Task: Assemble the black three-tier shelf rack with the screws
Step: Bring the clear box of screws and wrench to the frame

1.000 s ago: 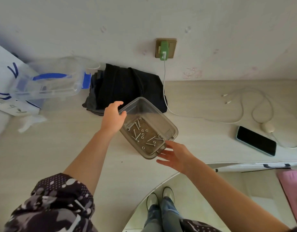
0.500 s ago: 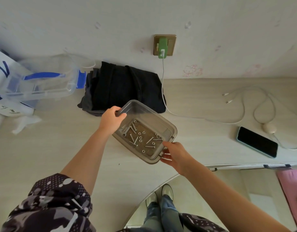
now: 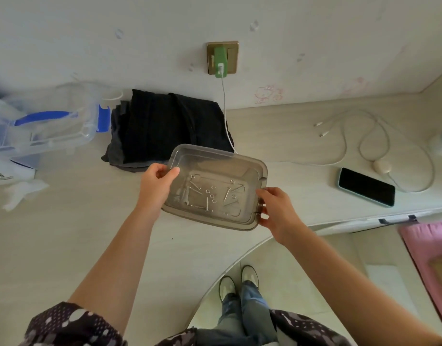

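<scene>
Plastic screw tray (image 3: 216, 188) between both hands

tray (image 3: 252, 166): clear smoky plastic | screws (image 3: 227, 194): shiny metal | desk (image 3: 65, 233): pale matt wood-grain

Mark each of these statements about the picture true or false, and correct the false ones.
1. Both hands hold the tray: left hand, right hand. True.
2. The tray holds screws. True.
3. The phone lies inside the tray. False: it lies on the desk, right of the tray.
4. The green charger is plugged into the wall socket. True.
5. The black cloth covers the phone. False: it lies behind the tray, apart from the phone.
</scene>
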Demonstrator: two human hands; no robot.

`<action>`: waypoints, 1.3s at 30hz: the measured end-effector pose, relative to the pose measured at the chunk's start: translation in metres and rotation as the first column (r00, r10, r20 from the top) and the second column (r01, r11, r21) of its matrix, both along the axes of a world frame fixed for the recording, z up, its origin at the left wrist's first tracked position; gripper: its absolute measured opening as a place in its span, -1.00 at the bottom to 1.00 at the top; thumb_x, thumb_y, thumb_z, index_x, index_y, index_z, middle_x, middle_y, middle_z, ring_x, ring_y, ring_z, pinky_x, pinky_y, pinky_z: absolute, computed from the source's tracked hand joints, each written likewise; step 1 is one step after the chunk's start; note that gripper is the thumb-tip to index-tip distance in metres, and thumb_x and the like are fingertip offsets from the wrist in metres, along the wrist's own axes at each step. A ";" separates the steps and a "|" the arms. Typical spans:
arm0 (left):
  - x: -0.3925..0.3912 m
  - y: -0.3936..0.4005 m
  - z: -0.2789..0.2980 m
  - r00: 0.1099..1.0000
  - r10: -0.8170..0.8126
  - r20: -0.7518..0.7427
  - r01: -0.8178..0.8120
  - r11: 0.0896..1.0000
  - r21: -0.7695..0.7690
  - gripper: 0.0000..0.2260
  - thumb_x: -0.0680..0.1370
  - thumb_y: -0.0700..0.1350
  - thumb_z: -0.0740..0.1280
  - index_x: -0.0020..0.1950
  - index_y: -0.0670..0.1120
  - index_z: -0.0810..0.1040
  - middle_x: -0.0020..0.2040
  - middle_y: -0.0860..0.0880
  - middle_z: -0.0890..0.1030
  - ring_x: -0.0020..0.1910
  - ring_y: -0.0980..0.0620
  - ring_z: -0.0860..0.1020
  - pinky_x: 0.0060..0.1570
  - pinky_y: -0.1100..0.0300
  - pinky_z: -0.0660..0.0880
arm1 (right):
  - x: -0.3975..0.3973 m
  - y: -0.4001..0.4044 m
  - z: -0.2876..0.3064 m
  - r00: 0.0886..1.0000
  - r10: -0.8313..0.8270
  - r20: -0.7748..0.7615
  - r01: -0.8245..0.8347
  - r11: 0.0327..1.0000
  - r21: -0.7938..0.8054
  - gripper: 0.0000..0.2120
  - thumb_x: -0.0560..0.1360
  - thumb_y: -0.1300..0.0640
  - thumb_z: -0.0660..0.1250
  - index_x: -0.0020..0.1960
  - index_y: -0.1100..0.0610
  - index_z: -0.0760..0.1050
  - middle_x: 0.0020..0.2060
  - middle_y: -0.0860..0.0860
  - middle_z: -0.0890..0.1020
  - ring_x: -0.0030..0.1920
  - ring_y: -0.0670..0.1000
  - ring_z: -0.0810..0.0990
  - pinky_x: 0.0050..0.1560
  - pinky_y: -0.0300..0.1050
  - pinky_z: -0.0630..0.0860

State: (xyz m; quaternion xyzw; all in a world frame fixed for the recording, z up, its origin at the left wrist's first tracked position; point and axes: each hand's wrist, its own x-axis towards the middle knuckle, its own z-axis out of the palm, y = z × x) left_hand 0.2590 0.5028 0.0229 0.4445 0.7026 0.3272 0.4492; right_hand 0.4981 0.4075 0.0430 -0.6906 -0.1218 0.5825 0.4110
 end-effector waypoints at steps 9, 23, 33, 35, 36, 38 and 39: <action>0.069 -0.044 0.002 0.993 -0.059 0.100 0.057 0.998 0.028 -0.92 0.56 -0.07 0.42 -0.06 -0.03 0.54 -0.16 0.01 0.55 -0.22 0.08 0.49 -0.23 0.28 0.43 | 0.053 -0.062 0.005 0.973 -0.218 0.081 0.214 0.975 0.054 -0.87 0.59 0.13 0.30 0.10 0.16 0.50 -0.26 0.04 0.47 -0.29 -0.01 0.43 -0.23 -0.06 0.46; 0.218 -0.166 0.005 0.900 -0.394 0.185 0.394 0.918 0.038 -0.91 0.55 -0.18 0.42 -0.08 -0.08 0.52 -0.21 -0.02 0.52 -0.30 0.06 0.42 -0.25 0.24 0.40 | 0.140 -0.247 0.005 0.768 -0.631 0.115 0.628 0.776 0.060 -0.86 0.58 0.17 0.29 0.12 0.19 0.51 -0.29 0.00 0.54 -0.47 -0.12 0.47 -0.42 -0.18 0.43; 0.290 -0.326 -0.015 0.769 -0.611 0.188 0.622 0.783 0.000 -0.88 0.56 -0.13 0.43 -0.07 0.04 0.50 -0.09 0.05 0.60 -0.17 0.19 0.53 -0.24 0.44 0.42 | 0.160 -0.443 -0.010 0.549 -0.828 0.116 0.825 0.559 0.084 -0.80 0.59 0.13 0.32 0.18 0.17 0.53 -0.22 0.00 0.61 -0.41 -0.13 0.53 -0.43 -0.21 0.46; 0.302 -0.361 -0.019 0.726 -0.658 0.201 0.674 0.739 -0.016 -0.89 0.56 -0.13 0.43 -0.04 0.01 0.51 -0.09 0.04 0.59 -0.18 0.17 0.52 -0.19 0.37 0.42 | 0.159 -0.484 -0.012 0.481 -0.868 0.122 0.866 0.493 0.088 -0.77 0.58 0.12 0.33 0.21 0.18 0.52 -0.14 0.04 0.63 -0.29 -0.06 0.57 -0.35 -0.15 0.49; 0.307 -0.378 -0.020 0.704 -0.680 0.206 0.698 0.716 -0.022 -0.90 0.56 -0.13 0.43 -0.03 0.00 0.52 -0.09 0.03 0.59 -0.18 0.17 0.52 -0.17 0.35 0.42 | 0.159 -0.504 -0.014 0.451 -0.883 0.129 0.881 0.463 0.092 -0.76 0.58 0.12 0.34 0.21 0.18 0.51 -0.12 0.05 0.63 -0.25 -0.04 0.57 -0.32 -0.14 0.50; 0.320 -0.414 -0.023 0.659 -0.720 0.218 0.741 0.671 -0.026 -0.89 0.56 -0.15 0.42 -0.03 0.00 0.52 -0.08 0.03 0.59 -0.16 0.17 0.53 -0.16 0.37 0.43 | 0.155 -0.546 -0.019 0.389 -0.912 0.131 0.910 0.403 0.102 -0.75 0.57 0.12 0.35 0.22 0.18 0.51 -0.09 0.07 0.64 -0.21 -0.03 0.58 -0.28 -0.15 0.54; 0.326 -0.431 -0.024 0.637 -0.739 0.219 0.761 0.648 -0.026 -0.88 0.56 -0.16 0.42 -0.05 0.01 0.51 -0.08 0.04 0.59 -0.15 0.18 0.53 -0.17 0.39 0.43 | 0.153 -0.566 -0.022 0.355 -0.926 0.128 0.924 0.368 0.100 -0.75 0.57 0.12 0.35 0.22 0.17 0.51 -0.07 0.08 0.64 -0.17 -0.02 0.59 -0.22 -0.12 0.57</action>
